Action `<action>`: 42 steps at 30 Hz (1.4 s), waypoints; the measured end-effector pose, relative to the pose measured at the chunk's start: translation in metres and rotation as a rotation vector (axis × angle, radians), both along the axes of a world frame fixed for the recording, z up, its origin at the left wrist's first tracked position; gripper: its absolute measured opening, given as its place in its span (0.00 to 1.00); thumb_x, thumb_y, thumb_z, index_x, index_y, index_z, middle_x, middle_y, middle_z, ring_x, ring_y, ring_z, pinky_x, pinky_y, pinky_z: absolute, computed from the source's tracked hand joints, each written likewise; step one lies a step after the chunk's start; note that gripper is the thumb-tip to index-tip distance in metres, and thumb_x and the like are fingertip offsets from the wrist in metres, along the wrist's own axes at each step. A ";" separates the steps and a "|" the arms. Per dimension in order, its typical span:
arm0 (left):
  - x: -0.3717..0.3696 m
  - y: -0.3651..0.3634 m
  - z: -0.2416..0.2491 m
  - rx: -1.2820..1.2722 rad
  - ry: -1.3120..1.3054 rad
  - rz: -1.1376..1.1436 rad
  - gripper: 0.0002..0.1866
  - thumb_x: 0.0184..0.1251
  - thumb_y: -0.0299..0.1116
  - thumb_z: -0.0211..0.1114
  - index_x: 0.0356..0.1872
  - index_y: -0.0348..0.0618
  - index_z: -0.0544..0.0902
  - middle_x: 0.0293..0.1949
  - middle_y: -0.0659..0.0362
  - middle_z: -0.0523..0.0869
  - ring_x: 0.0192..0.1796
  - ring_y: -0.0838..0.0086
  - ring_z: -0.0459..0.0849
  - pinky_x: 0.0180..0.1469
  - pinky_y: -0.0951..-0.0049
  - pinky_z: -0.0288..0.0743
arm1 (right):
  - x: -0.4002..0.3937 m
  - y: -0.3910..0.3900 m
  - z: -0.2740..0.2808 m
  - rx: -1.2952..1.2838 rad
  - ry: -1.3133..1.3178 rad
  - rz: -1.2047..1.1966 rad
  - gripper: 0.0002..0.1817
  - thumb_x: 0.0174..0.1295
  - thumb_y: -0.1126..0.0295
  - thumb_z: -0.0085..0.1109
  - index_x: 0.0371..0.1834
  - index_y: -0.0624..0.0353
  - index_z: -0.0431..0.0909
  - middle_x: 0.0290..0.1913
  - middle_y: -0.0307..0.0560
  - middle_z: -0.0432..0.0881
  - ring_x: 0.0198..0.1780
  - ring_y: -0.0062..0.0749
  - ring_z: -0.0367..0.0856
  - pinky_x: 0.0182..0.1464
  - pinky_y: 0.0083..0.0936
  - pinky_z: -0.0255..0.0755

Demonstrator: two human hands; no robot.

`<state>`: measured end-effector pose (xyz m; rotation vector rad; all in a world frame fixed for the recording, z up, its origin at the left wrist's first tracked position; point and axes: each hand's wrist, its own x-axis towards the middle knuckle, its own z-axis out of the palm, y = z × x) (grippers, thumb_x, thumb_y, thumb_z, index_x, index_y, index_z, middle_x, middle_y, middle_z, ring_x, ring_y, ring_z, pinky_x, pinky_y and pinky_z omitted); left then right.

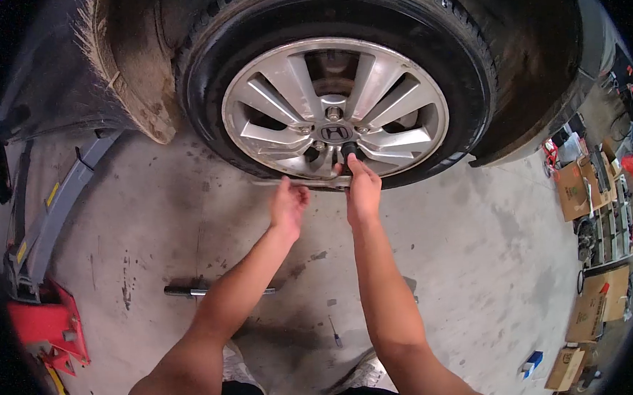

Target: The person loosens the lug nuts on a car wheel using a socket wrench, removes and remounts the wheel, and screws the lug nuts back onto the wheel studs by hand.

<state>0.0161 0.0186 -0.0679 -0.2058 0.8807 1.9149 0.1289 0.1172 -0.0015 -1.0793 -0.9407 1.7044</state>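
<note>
A car wheel with a silver alloy rim [289, 74] and a black tire [208, 106] stands in front of me. My right hand [363, 193] is closed around the head of a ratchet wrench, whose black socket [349, 149] sits at a lower lug nut. The ratchet's handle [318, 182] points left along the tire's lower edge. At that handle is my left hand [288, 207], fingers apart and partly curled, fingertips at or near the metal. Other lug nuts [333, 113] surround the Honda center cap [334, 132].
On the concrete floor lie a long bar with a black grip [178, 291] and a small screwdriver [335, 332]. A grey lift arm [62, 200] and a red jack [47, 319] stand left. Cardboard boxes [577, 191] and a blue box [533, 363] are at right.
</note>
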 end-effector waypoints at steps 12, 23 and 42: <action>0.033 0.001 0.152 0.000 1.456 0.049 0.12 0.76 0.33 0.67 0.43 0.36 0.73 0.29 0.57 0.89 0.27 0.79 0.85 0.29 0.77 0.78 | 0.012 0.001 -0.016 -0.109 0.071 -0.023 0.15 0.75 0.52 0.60 0.41 0.52 0.77 0.40 0.36 0.82 0.39 0.24 0.80 0.42 0.28 0.77; -0.014 0.004 0.014 -0.245 -0.075 -0.211 0.14 0.81 0.44 0.53 0.40 0.44 0.75 0.29 0.59 0.83 0.28 0.72 0.84 0.33 0.73 0.76 | 0.011 -0.009 0.015 0.001 -0.151 0.011 0.16 0.70 0.51 0.68 0.37 0.50 0.77 0.31 0.29 0.77 0.35 0.15 0.72 0.41 0.21 0.69; -0.001 -0.013 0.133 0.004 0.852 -0.136 0.15 0.81 0.43 0.60 0.49 0.40 0.75 0.27 0.58 0.83 0.26 0.75 0.84 0.27 0.78 0.78 | 0.022 -0.005 0.010 -0.067 -0.091 0.113 0.19 0.72 0.48 0.64 0.38 0.53 0.82 0.35 0.32 0.81 0.38 0.20 0.79 0.45 0.25 0.75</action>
